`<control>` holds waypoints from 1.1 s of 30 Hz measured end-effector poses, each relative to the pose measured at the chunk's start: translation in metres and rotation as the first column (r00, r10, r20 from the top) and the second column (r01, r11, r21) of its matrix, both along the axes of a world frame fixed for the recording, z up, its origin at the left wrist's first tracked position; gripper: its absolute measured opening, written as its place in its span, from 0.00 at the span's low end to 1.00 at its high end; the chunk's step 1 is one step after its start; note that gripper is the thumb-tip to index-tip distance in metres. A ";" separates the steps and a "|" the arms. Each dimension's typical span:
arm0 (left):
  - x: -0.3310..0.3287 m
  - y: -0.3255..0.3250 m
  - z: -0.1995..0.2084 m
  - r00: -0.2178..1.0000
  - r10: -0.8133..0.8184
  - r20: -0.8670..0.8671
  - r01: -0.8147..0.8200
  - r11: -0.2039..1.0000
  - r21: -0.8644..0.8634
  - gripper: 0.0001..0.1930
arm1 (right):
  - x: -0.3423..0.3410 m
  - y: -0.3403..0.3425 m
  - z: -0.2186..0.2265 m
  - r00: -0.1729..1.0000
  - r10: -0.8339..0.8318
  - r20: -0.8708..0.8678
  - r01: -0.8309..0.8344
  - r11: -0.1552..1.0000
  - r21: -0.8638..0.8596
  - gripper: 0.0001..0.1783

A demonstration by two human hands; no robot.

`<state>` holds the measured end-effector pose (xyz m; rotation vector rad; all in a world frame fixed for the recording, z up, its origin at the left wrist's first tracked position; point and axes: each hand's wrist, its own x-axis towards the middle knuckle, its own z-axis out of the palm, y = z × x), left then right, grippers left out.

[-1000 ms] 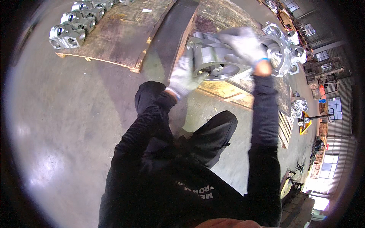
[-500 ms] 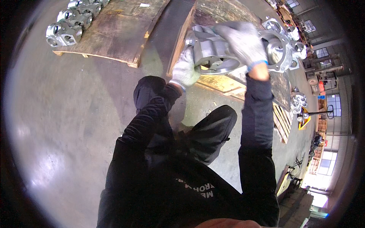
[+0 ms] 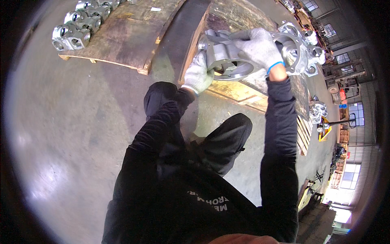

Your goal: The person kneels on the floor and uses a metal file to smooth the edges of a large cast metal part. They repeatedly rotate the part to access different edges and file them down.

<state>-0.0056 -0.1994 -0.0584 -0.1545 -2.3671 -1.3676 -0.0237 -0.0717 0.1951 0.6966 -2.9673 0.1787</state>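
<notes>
A silvery cast metal housing [image 3: 227,53] with a wide round opening is at the near edge of a wooden pallet [image 3: 243,14]. My left hand [image 3: 198,75], in a whitish work glove, grips the housing's left side, the thumb by the lower rim. Across the housing's upper right lies my right hand [image 3: 261,49], gloved too, with a blue band at the wrist; its fingers curl over the top and their tips are partly hidden. Just right of that hand stands a second metal housing [image 3: 290,53] with a large round flange.
Another wooden pallet [image 3: 126,38] at the far left bears several similar castings [image 3: 75,35]. More castings [image 3: 318,112] lie to the right, near a yellow pallet jack [image 3: 324,129]. My legs stand on the concrete floor [image 3: 89,122] close to the near pallet.
My right hand has shifted slightly right and down along the housing, and its blurred motion has become sharp. The left hand keeps its place on the housing's left side.
</notes>
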 end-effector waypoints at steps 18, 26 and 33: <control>0.003 -0.002 0.000 0.994 -0.011 -0.110 0.012 1.000 0.012 0.40 | 0.004 -0.023 -0.033 0.988 -0.150 -0.032 0.126 0.916 -0.382 0.22; 0.003 0.001 -0.008 0.995 0.029 -0.098 -0.030 0.999 -0.010 0.40 | 0.008 -0.033 -0.037 0.973 -0.218 -0.075 0.187 0.936 -0.300 0.22; 0.005 -0.001 -0.002 0.996 0.042 -0.082 -0.045 0.998 -0.035 0.38 | -0.002 -0.027 -0.019 0.983 -0.177 0.049 0.184 0.951 -0.247 0.24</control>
